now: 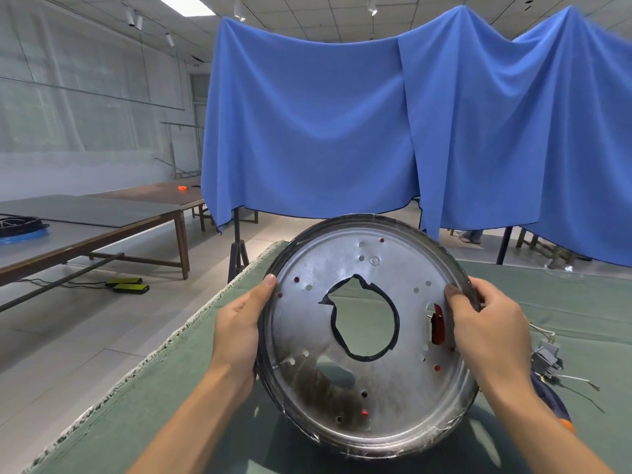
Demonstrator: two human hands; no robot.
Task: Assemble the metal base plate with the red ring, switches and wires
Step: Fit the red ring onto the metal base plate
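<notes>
Head | left hand [236, 331] fingers grip metal base plate [307, 340] rim | right hand [485, 330] fingers likewise

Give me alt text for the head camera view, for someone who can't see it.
Two bare hands, left hand and right hand, hold a round metal base plate tilted up above a green-covered table, gripping opposite rims. Red shows through its holes; a grey switch with wires lies at right, blue cloth hangs behind.

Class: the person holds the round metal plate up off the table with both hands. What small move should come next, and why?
Probably lower the round metal base plate flat onto the green table cover: both the left hand and right hand are occupied, and the grey switch with wires lies untouched.
</notes>
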